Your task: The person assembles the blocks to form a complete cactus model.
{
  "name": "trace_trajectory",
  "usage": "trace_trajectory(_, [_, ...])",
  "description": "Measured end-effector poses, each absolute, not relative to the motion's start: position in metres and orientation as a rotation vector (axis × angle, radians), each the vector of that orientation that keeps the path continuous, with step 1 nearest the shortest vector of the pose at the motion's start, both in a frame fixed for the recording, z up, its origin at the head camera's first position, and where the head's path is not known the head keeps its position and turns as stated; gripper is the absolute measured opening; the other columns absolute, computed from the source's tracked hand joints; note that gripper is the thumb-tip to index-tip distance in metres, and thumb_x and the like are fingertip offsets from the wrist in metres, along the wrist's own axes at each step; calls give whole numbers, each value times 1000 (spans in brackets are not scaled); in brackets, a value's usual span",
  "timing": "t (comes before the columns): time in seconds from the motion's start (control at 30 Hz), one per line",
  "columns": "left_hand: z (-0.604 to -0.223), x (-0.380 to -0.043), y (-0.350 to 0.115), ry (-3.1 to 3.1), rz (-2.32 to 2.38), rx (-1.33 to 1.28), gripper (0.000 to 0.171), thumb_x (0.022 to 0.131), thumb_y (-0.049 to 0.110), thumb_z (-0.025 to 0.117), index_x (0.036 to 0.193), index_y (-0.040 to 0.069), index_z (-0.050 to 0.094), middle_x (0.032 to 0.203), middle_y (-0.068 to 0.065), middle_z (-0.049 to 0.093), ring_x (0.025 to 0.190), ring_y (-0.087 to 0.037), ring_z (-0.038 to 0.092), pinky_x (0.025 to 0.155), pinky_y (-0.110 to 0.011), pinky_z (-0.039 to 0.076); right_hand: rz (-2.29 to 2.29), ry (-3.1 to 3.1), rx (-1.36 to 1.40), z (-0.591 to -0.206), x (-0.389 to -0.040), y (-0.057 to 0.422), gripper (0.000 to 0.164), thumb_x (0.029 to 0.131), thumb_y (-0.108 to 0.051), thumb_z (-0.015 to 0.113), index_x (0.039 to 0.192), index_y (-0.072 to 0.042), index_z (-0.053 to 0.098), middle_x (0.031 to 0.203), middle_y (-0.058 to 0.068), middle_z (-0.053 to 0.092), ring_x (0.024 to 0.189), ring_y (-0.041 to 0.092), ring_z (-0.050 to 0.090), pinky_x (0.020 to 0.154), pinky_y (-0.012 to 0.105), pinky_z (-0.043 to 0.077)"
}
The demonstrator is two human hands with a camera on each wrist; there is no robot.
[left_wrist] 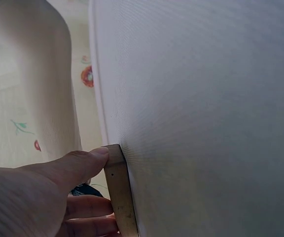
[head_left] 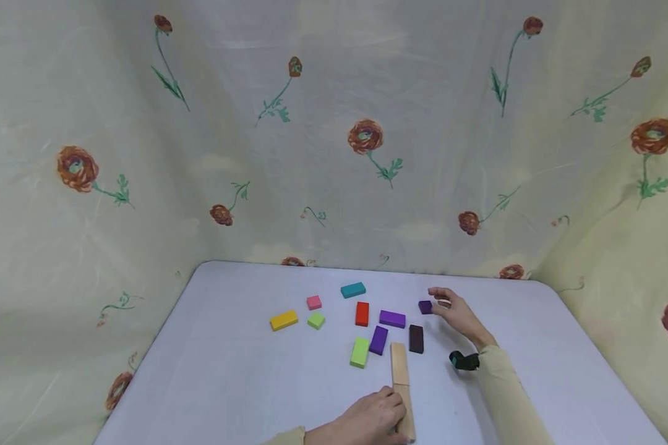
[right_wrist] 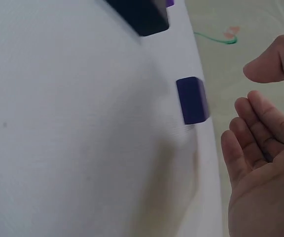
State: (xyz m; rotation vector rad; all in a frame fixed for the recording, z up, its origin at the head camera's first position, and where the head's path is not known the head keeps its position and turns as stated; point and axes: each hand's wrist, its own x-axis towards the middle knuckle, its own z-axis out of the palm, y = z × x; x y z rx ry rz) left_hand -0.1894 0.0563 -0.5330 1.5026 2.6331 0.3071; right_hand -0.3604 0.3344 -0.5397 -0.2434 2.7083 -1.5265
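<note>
Two plain wooden blocks lie end to end in the head view, the far one point(head_left: 399, 363) and the near one point(head_left: 406, 411). My left hand point(head_left: 370, 417) grips the near block. In the left wrist view its thumb presses by the end of that wooden block point(left_wrist: 120, 192), with the fingers along its side. My right hand point(head_left: 456, 315) is beside a small dark purple block point(head_left: 425, 307) at the right of the group. The right wrist view shows a gap between that purple block point(right_wrist: 192, 100) and the loosely bent fingers point(right_wrist: 265, 123), which hold nothing.
On the white table point(head_left: 228, 371) lie a black block point(head_left: 416, 339), two longer purple blocks point(head_left: 392, 319), a red block point(head_left: 362, 314), a teal block point(head_left: 353, 290), a yellow block point(head_left: 284, 320), a pink block point(head_left: 314, 302) and two lime blocks point(head_left: 359, 352). A flowered curtain point(head_left: 334, 204) hangs behind.
</note>
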Motion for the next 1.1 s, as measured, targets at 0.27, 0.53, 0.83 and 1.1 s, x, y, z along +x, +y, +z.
trace_trajectory(0.27, [-534,-188,57,2625,290,1533,31,92,47,60,98,18,68,93,10,63,87,1,49,74,-10,42,-1423,2675,-111,-557,-365,337,48,95,-7,52,141,2,39,144,26,40,132,43,40,106,54,38])
trace_trajectory(0.53, [-534,-188,56,2637,261,1574,34,92,47,59,105,17,69,98,9,66,91,1,52,77,-9,43,-1308,2790,-86,-562,-367,337,42,91,-4,55,133,2,50,127,25,54,110,32,54,80,31,49])
trace_trajectory(0.83, [-533,-188,56,2643,288,1578,32,92,46,60,100,16,69,92,9,63,86,1,49,72,-9,41,-1233,2842,-29,-557,-363,336,36,91,-10,61,126,1,56,119,22,59,104,30,55,85,39,50])
trace_trajectory(1.1, [-535,-188,54,2667,301,1602,32,91,46,62,93,15,67,86,9,60,82,0,47,68,-9,39,-1221,2848,23,-557,-362,336,38,90,-15,64,126,-2,57,117,18,59,102,27,54,80,32,48])
